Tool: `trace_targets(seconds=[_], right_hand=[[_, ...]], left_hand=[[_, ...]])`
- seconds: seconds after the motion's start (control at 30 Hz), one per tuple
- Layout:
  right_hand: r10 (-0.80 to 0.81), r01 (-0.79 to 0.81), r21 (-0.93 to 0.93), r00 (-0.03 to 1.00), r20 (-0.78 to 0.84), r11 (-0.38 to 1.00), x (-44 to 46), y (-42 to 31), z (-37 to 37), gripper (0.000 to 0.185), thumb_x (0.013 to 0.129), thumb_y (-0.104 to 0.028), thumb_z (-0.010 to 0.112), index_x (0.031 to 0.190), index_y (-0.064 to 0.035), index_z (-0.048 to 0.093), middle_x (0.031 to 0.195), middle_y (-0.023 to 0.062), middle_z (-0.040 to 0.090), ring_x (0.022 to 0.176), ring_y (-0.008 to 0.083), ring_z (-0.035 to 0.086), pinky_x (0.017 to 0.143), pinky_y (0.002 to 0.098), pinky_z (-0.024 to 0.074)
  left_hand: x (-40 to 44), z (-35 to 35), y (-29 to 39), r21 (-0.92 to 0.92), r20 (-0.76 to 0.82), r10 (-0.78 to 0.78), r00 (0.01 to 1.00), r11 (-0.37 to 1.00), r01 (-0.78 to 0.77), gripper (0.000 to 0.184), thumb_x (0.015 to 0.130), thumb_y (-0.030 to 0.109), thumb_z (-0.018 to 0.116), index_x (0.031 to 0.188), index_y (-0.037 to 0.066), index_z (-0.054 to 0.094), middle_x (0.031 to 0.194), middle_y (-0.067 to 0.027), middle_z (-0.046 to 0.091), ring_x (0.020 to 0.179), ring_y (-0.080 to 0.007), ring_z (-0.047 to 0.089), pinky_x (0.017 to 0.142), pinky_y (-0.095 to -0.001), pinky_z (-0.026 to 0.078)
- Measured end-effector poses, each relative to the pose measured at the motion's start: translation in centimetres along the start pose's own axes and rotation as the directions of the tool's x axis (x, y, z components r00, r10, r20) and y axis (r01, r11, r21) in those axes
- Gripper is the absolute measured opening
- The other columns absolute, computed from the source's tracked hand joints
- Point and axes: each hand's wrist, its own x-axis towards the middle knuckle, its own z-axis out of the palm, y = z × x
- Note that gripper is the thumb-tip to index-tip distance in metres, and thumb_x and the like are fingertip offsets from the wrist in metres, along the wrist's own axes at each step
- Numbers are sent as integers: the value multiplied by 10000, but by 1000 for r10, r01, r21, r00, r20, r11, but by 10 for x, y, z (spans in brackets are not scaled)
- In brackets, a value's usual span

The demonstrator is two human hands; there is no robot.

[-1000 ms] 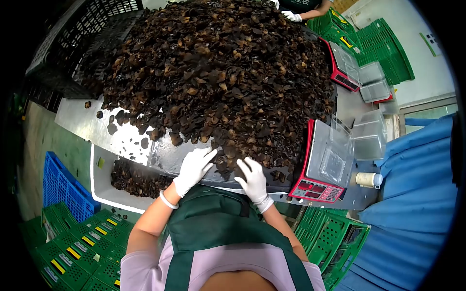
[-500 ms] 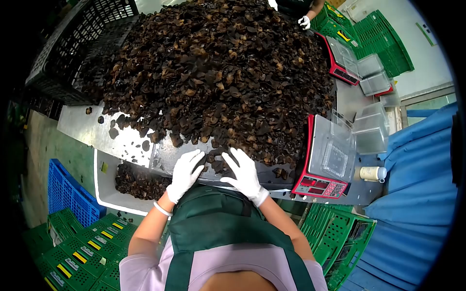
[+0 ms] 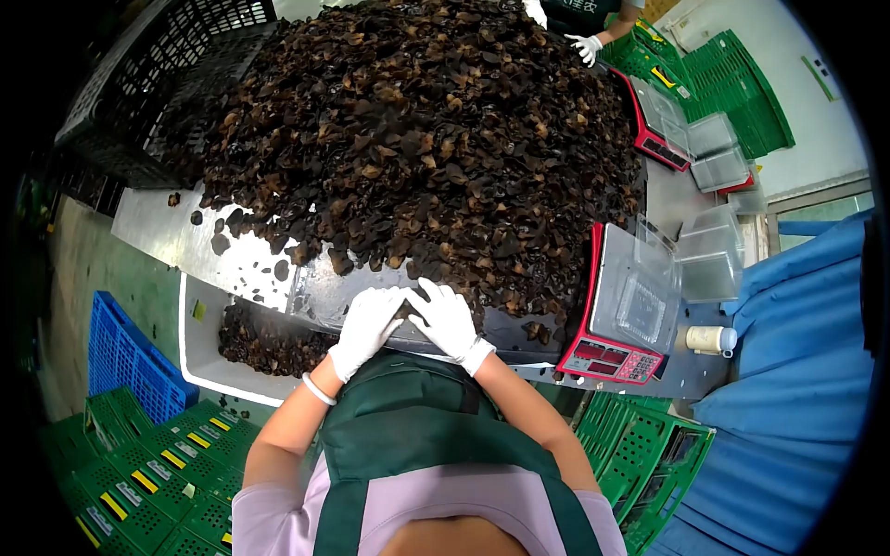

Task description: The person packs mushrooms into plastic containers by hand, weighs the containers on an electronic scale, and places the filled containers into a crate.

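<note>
A large heap of dark brown wood ear mushrooms (image 3: 417, 148) covers the metal table. At its near edge, my left hand (image 3: 369, 324), in a white glove, curls inward with its fingers pressed together. My right hand (image 3: 445, 322), gloved the same way, meets it at the fingertips. Between and under the two hands is a small gathering of wood ears, mostly hidden by the gloves; a dark bit shows in the gap. Both hands stay low, close to the tabletop (image 3: 324, 292).
Red scales (image 3: 630, 296) with clear plastic boxes (image 3: 709, 255) stand to the right, near a cream bottle (image 3: 709, 339). A white bin (image 3: 199, 347) holding wood ears sits lower left. A black crate (image 3: 111, 120) is upper left. A co-worker's gloved hand (image 3: 586, 48) is across the table.
My hands have come together, closing over the loose wood ears that lay between them. Across the table, the co-worker's gloved hand has spread its fingers.
</note>
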Motion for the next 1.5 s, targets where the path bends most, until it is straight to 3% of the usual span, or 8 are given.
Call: trace_targets(seconds=[0.13, 0.27, 0.37, 0.53, 0.7, 1.13, 1.27, 1.5], right_hand=[[11, -10, 17, 997, -76, 1000, 7, 6, 1, 386, 799, -248, 649, 1173, -175, 595, 1145, 67, 562, 969, 223, 564, 724, 337, 508], [222, -56, 564, 947, -230, 824, 7, 20, -13, 253, 833, -156, 648, 1078, -93, 642, 1008, 58, 629, 851, 222, 630, 733, 310, 513], [424, -316, 938, 837, 347, -143, 1, 30, -45, 251, 899, -137, 606, 1121, -19, 599, 1052, 30, 624, 834, 136, 611, 683, 259, 497], [320, 161, 474, 906, 278, -866, -14, 51, -57, 392, 1001, -379, 427, 1262, -101, 515, 1194, 108, 604, 911, 206, 646, 607, 328, 551], [401, 329, 371, 906, 136, -869, -32, 79, -76, 427, 1005, -419, 380, 1292, -123, 491, 1262, 142, 571, 982, 259, 641, 688, 405, 566], [683, 700, 572, 665, -302, -428, -155, 210, -188, 387, 999, -385, 410, 1273, -127, 504, 1234, 120, 578, 1079, 251, 597, 769, 412, 583], [892, 189, 942, 313, -326, 278, -183, 227, -228, 276, 946, -175, 573, 1184, -37, 554, 1042, 45, 611, 876, 109, 588, 691, 240, 504], [809, 85, 866, 321, -492, 493, -221, 262, -221, 322, 962, -269, 553, 1127, 7, 583, 1066, 69, 625, 995, 148, 569, 928, 299, 422]], left_hand=[[13, -2, -5, -43, -2, -44, 999, 998, 44, 412, 759, 139, 707, 1147, 57, 594, 1045, -112, 628, 958, -302, 585, 797, -386, 472], [26, -13, 3, -309, -177, -263, 949, 930, 200, 377, 773, 95, 691, 1140, 61, 613, 1049, -131, 623, 968, -292, 583, 850, -367, 472], [42, -22, 14, -704, 16, -533, 846, 595, 388, 349, 861, 76, 620, 1204, 31, 580, 1105, -92, 618, 990, -210, 584, 875, -312, 465], [66, -9, 32, -880, 436, -506, 744, -412, 236, 385, 962, 308, 512, 1246, 50, 545, 1183, -79, 615, 1026, -177, 601, 869, -325, 506], [104, 1, 75, -593, 570, -233, 788, -780, 199, 474, 945, 311, 489, 1313, 13, 467, 1330, -151, 527, 1242, -308, 496, 1041, -440, 403], [213, 46, 221, -424, 549, 88, 831, -828, 368, 526, 960, 294, 442, 1386, -6, 370, 1441, -189, 389, 1328, -347, 384, 1089, -467, 350], [237, 61, 257, -452, 579, 72, 812, -800, 393, 504, 977, 290, 430, 1347, -51, 398, 1375, -193, 456, 1281, -337, 442, 1073, -458, 377], [259, 94, 300, -664, 647, -48, 761, -525, 532, 405, 982, 349, 441, 1305, 113, 504, 1220, -22, 575, 1021, -166, 558, 881, -357, 471]])
